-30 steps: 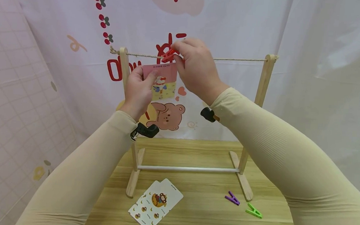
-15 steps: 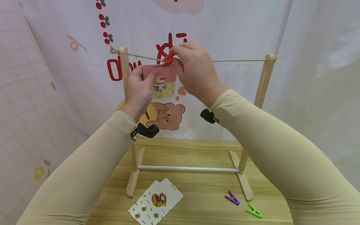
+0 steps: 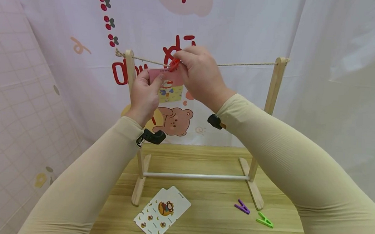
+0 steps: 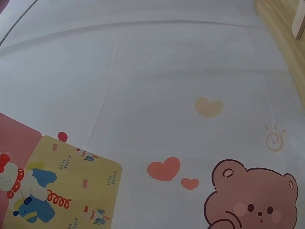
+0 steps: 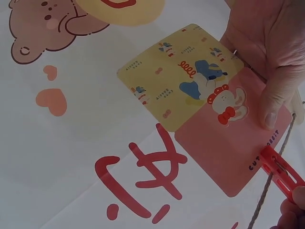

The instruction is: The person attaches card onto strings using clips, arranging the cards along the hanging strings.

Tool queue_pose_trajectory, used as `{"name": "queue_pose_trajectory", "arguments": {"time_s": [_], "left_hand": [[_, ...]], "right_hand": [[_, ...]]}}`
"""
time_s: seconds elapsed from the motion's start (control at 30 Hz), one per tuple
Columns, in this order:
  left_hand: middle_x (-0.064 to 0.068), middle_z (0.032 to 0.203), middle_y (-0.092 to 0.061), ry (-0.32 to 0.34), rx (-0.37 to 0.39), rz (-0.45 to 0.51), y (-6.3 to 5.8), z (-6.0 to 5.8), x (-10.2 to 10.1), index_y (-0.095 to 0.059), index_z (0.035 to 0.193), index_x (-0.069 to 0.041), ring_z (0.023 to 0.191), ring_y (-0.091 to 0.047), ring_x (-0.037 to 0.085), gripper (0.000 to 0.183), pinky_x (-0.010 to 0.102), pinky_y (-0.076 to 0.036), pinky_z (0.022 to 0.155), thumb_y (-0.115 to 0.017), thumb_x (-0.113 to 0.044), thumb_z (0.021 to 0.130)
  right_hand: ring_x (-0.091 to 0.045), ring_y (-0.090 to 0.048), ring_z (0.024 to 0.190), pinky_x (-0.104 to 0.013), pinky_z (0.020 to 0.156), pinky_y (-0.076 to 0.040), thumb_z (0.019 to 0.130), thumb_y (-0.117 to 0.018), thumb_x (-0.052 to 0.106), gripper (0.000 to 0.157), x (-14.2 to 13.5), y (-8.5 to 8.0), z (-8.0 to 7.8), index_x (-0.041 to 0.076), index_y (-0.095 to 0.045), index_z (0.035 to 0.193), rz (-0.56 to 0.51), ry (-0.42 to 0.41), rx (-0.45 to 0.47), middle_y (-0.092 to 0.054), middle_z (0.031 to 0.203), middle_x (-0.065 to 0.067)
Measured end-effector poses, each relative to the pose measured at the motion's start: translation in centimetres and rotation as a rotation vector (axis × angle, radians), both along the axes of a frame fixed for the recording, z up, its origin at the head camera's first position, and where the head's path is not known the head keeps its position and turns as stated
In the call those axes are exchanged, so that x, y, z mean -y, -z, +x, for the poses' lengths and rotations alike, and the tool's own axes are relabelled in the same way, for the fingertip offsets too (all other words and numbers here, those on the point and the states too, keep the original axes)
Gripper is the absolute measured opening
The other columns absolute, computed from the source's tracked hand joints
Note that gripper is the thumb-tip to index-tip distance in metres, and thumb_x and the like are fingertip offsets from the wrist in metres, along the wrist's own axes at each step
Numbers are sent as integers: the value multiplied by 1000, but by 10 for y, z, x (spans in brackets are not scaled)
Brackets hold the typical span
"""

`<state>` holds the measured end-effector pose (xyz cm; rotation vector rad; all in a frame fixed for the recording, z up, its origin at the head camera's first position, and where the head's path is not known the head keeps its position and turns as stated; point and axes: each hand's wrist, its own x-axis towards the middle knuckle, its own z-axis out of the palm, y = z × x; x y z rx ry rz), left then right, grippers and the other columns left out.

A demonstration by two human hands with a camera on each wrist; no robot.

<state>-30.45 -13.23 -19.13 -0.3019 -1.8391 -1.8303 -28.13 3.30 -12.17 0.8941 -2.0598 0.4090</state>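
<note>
My left hand pinches the left side of a pink and yellow rabbit card, thumb on its printed front. The card hangs upright just below the twine. With thumb and fingers my right hand pinches a red clothespin. In the right wrist view, the clothespin crosses the twine and its tip overlaps the card's top edge beside the lettering. Only the card's lower part shows in the left wrist view, where neither hand's fingers are plainly seen.
The twine runs between two wooden posts joined low down by a white rod. On the wooden table lie white monkey cards, a purple clothespin and a green clothespin. A printed curtain hangs behind.
My right hand has moved slightly left and down with the red clothespin, whose tip now overlaps the card's top edge. The twine bows lower there. My left hand stays nearly still.
</note>
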Motion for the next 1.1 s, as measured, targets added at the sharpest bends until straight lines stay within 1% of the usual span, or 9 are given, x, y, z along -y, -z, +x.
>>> {"name": "queue_pose_trajectory", "arguments": {"time_s": [0.17, 0.43, 0.57, 0.87, 1.1], "left_hand": [[1, 110, -61, 4, -11, 6, 0, 0, -2, -60, 107, -18, 106, -56, 16, 28, 37, -45, 95, -61, -37, 85], [1, 110, -61, 19, -20, -3, 0, 0, -2, -61, 107, -19, 105, -56, 16, 28, 36, -45, 93, -61, -37, 85], [1, 110, -61, 24, -16, -1, 0, 0, -2, -62, 108, -21, 104, -57, 17, 28, 38, -46, 92, -62, -37, 85], [1, 109, -60, 28, -27, -6, 0, 1, 0, -61, 107, -20, 106, -56, 15, 29, 35, -45, 94, -62, -37, 84], [1, 109, -59, 50, -42, -31, 0, 1, 1, -59, 109, -19, 106, -55, 16, 28, 36, -45, 94, -59, -36, 87]], "right_hand": [[-19, -52, 104, -24, 90, -42, 92, -55, 14, 23, 1, 2, -2, 9, -66, 112, 4, -34, -13, -66, 109, -3], [-20, -51, 104, -26, 93, -41, 93, -55, 17, 21, 4, 3, 0, 10, -66, 110, 12, -39, -11, -66, 108, -2], [-20, -52, 105, -27, 94, -40, 93, -55, 18, 21, 5, 3, 0, 10, -66, 110, 13, -42, -3, -65, 109, -2], [-23, -52, 106, -30, 97, -38, 93, -52, 13, 24, 6, 4, -1, 8, -65, 113, 15, -53, -4, -64, 111, -5], [-23, -53, 108, -32, 98, -37, 93, -50, 10, 27, 7, 4, -2, 6, -63, 117, 31, -51, -8, -62, 113, -7]]}}
